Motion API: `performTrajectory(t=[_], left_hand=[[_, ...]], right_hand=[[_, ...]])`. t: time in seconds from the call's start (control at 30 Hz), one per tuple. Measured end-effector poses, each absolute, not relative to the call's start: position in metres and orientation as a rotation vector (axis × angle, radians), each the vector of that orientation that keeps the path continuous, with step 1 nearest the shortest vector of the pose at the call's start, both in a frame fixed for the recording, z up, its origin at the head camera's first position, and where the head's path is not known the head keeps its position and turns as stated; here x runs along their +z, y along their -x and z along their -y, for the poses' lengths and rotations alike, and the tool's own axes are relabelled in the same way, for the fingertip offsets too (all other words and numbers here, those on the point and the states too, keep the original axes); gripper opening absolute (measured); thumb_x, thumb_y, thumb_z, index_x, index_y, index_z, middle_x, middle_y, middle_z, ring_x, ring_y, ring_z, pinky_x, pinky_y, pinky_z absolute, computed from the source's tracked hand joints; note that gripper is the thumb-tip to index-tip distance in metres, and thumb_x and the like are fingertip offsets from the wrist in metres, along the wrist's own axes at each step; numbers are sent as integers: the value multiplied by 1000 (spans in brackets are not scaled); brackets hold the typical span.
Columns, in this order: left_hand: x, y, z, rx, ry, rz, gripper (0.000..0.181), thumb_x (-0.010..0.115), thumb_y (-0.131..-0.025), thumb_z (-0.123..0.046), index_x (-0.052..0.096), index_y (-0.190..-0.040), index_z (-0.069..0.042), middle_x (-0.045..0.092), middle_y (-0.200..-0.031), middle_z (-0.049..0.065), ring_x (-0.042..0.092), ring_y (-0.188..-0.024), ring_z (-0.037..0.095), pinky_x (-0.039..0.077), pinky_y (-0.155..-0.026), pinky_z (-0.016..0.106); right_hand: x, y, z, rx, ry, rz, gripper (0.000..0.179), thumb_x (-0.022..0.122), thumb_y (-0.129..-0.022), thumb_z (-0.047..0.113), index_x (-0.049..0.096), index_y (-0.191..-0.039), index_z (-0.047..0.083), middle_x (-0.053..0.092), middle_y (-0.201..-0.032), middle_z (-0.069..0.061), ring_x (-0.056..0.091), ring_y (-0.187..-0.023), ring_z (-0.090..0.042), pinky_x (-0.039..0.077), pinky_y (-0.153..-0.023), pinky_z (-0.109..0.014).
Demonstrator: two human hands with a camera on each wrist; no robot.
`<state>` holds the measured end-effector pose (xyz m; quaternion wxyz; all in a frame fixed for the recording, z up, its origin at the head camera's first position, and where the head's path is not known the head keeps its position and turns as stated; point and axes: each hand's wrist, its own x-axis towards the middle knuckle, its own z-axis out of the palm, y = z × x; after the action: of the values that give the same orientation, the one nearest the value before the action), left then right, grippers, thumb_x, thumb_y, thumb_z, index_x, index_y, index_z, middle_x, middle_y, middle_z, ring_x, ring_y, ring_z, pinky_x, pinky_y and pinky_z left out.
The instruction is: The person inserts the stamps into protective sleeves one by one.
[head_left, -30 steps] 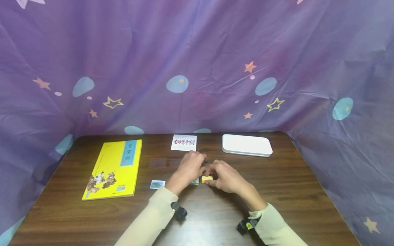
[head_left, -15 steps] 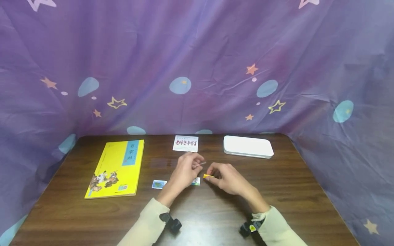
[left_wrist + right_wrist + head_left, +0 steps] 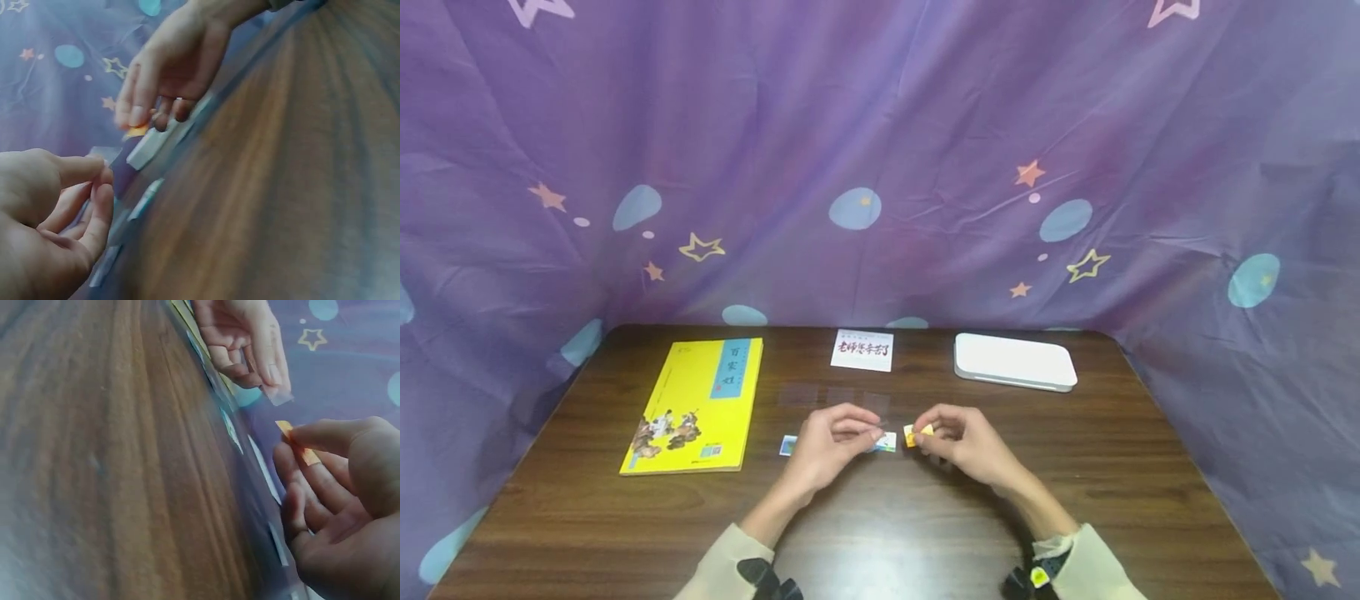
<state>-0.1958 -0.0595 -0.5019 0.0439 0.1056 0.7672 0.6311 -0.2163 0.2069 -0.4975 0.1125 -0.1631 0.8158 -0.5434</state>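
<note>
Right fingers [image 3: 331, 434] pinch yellow card [image 3: 307, 454]; left fingers [image 3: 267, 353], clear film [image 3: 279, 397] — faint in head view.

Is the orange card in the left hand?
No, the right hand pinches the orange card, while the left hand holds a small clear piece.

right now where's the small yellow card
In the head view, just right of centre, the small yellow card is pinched in the right hand, with the left hand to its left and the white case farther back.
</note>
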Motion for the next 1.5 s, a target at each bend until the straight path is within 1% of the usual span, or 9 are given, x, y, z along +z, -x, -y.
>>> performTrajectory(t=[0.1,0.2,0.33,0.47,0.7,0.87,1.0,1.23,1.5], left_hand=[[-508,192,58,1965,-341,-2272,24,83,-97,-13,76,-116,-1,84,-105,13,82,-92,23,72,-82,26],[-514,190,56,2026,-408,-2083,27,80,-98,-8,71,-120,5,82,-104,22,81,-83,23,74,-77,34],[-520,186,52,2022,-485,-1870,31,78,-99,-7,67,-125,8,79,-106,26,80,-78,22,74,-75,44],[-520,185,50,2006,-536,-1871,29,77,-100,-6,68,-123,8,79,-109,27,80,-79,19,74,-77,43],[-522,189,48,2081,-456,-1875,26,72,-104,-7,66,-126,7,76,-113,34,79,-81,18,74,-81,38],[-523,190,49,2089,-400,-1900,26,69,-105,-6,65,-128,5,76,-113,33,77,-80,18,74,-78,34],[-523,190,49,2067,-368,-1955,25,71,-105,-9,67,-126,2,76,-111,30,74,-79,19,72,-72,28],[-522,190,49,2074,-354,-1931,23,69,-106,-10,67,-126,1,75,-120,28,79,-85,21,73,-74,34],[-523,189,50,2050,-383,-1922,28,74,-103,-9,66,-125,6,77,-110,31,77,-77,18,73,-72,32]], right_hand=[[-500,214,-204,-1640,444,-2402,16,85,-95,22,81,-110,18,83,-106,-7,76,-82,-20,65,-66,-25],[-504,212,-200,-1698,415,-2374,19,86,-95,26,83,-111,17,84,-110,-5,80,-94,-20,68,-75,-26],[-509,210,-200,-1749,375,-2309,29,86,-95,27,81,-121,14,85,-108,-8,80,-89,-18,64,-64,-22],[-512,209,-204,-1762,338,-2296,38,87,-94,27,77,-129,13,85,-106,-9,76,-82,-15,58,-56,-18],[-513,209,-207,-1817,285,-2249,33,85,-96,26,78,-121,6,85,-103,-14,82,-89,-21,67,-68,-26],[-514,210,-206,-1846,248,-2180,37,85,-96,27,74,-122,3,84,-102,-17,81,-80,-19,59,-58,-20],[-515,210,-204,-1868,294,-2143,32,83,-98,25,74,-118,2,83,-100,-18,76,-70,-15,52,-50,-18],[-517,210,-204,-1814,403,-2182,23,79,-101,25,76,-114,7,84,-102,-15,70,-69,-11,54,-50,-20],[-519,210,-205,-1795,400,-2206,22,80,-100,25,77,-115,9,83,-102,-15,71,-69,-13,57,-50,-22]])
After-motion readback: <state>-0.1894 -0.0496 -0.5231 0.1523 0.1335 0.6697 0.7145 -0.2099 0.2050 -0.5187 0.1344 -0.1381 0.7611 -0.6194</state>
